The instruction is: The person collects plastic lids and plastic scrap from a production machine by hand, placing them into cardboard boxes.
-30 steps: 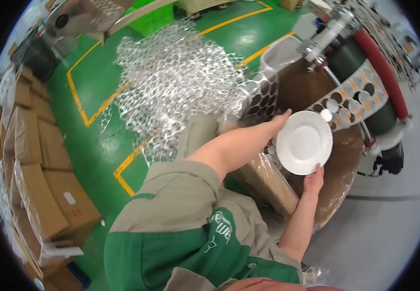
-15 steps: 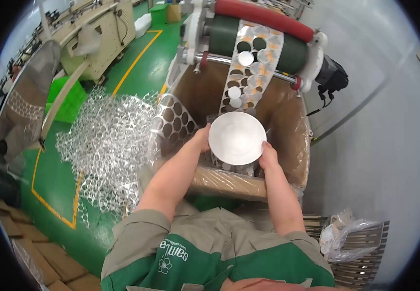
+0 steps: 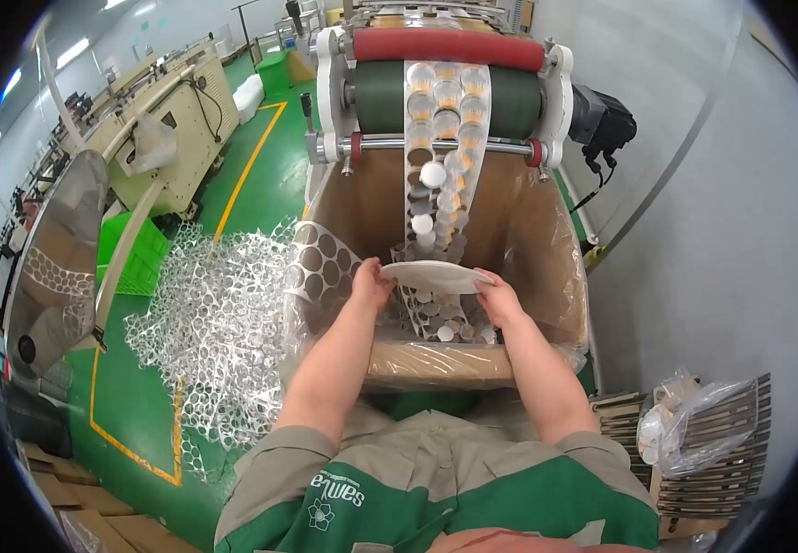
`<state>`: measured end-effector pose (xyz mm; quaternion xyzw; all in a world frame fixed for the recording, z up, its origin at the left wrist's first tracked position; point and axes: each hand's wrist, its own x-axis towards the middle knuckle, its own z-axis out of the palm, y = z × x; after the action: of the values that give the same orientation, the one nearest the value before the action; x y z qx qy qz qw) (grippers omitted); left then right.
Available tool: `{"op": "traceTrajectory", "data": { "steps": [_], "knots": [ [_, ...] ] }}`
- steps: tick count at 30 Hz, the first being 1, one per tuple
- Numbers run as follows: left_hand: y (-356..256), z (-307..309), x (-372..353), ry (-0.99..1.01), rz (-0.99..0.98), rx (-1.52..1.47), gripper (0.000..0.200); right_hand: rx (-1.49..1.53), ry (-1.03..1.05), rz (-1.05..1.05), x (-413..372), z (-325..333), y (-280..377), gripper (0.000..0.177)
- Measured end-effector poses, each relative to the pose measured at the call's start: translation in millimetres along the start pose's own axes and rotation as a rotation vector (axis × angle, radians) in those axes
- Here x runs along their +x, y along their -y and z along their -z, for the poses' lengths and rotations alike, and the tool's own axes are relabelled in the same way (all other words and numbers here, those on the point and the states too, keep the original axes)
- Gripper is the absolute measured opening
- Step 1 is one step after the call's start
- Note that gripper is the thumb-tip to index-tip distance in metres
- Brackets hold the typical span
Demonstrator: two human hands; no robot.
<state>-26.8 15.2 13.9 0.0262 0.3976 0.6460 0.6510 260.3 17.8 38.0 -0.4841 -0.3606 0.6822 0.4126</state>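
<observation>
A shallow white round dish [image 3: 436, 276] is held level above the open box, seen nearly edge-on. My left hand [image 3: 373, 284] grips its left rim, and my right hand [image 3: 498, 299] grips its right rim. Beneath it, the large cardboard box [image 3: 535, 267], lined with clear plastic, holds loose white discs [image 3: 446, 333]. Behind the dish a web strip with round cutouts [image 3: 447, 120] hangs from the dark green roller [image 3: 517, 101] into the box. Several white discs cling to that strip.
A red roller [image 3: 450, 49] tops the machine, with a black motor [image 3: 604, 118] at its right. Left of the box lies a heap of perforated scrap [image 3: 224, 323], near a green crate [image 3: 136, 253]. A slatted rack with a plastic bag [image 3: 708, 429] stands lower right.
The dish has tilted from facing me to nearly edge-on, still between both hands. My view has shifted, showing more of the machine. More discs show in the box below.
</observation>
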Motion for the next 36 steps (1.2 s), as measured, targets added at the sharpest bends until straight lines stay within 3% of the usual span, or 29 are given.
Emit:
{"op": "traceTrajectory", "data": {
  "steps": [4, 7, 9, 11, 13, 15, 16, 18, 21, 25, 27, 28, 29, 31, 32, 35, 36],
  "knots": [
    [3.5, -6.0, 1.2, -0.088, 0.074, -0.057, 0.005, 0.078, -0.045, 0.006, 1.1, -0.2, -0.2, 0.039],
    [6.8, -2.6, 3.1, -0.171, 0.110, 0.082, 0.009, 0.129, -0.030, 0.028, -3.5, -4.6, 5.9, 0.043],
    [9.4, 10.7, 18.5, -0.141, 0.163, 0.127, 0.010, -0.024, -0.044, 0.027, -4.8, -5.0, 9.6, 0.046],
    [12.4, 12.8, 26.2, -0.061, 0.207, -0.006, 0.013, 0.209, -0.049, 0.176, -1.3, -4.2, 9.7, 0.044],
    [7.1, -5.7, 1.9, 0.105, 0.215, -0.028, 0.030, 0.409, -0.095, 0.140, 0.4, -1.8, 12.4, 0.034],
    [3.6, -9.0, -5.9, 0.263, 0.188, 0.080, 0.033, 0.440, -0.163, 0.108, 4.5, 1.9, 9.4, 0.029],
    [4.4, -10.7, -7.6, 0.263, 0.187, 0.081, 0.033, 0.440, -0.162, 0.108, 4.7, 3.1, 9.2, 0.029],
    [9.0, -17.5, -13.2, 0.236, 0.056, 0.261, 0.035, 0.480, -0.098, -0.096, 2.6, 7.2, 8.2, 0.035],
    [8.8, -25.0, -22.2, 0.185, 0.098, 0.425, 0.041, 0.445, -0.064, -0.139, 1.1, 3.8, 9.3, 0.045],
    [6.4, -15.8, -15.7, 0.246, 0.287, 0.373, 0.059, 0.504, -0.090, 0.050, -3.9, -0.4, 20.7, 0.047],
    [-6.8, -37.2, -47.7, 0.096, 0.368, 0.432, 0.078, 0.466, 0.020, 0.147, 2.0, 7.8, 17.4, 0.052],
    [-8.4, -40.8, -59.4, 0.285, 0.371, 0.257, 0.090, 0.371, 0.038, 0.179, 0.5, 7.7, 17.2, 0.053],
    [-10.1, -31.8, -45.8, 0.262, 0.454, 0.145, 0.080, 0.373, 0.038, 0.179, 0.3, 6.1, 16.4, 0.053],
    [-5.9, -41.5, -56.9, 0.223, 0.272, 0.146, 0.063, 0.138, -0.069, 0.180, -3.4, 1.8, 16.5, 0.054],
    [-1.2, -33.2, -43.5, 0.224, 0.275, 0.148, 0.063, 0.070, -0.149, 0.185, -4.7, -2.2, 15.4, 0.056],
    [6.7, -16.4, -14.8, 0.322, 0.159, 0.208, 0.043, 0.130, -0.238, 0.166, 9.1, 3.2, 3.1, 0.067],
    [4.2, -19.7, -17.9, 0.316, 0.160, 0.192, 0.042, 0.217, -0.194, 0.057, -2.0, -0.4, 11.0, 0.068]
  ]
}}
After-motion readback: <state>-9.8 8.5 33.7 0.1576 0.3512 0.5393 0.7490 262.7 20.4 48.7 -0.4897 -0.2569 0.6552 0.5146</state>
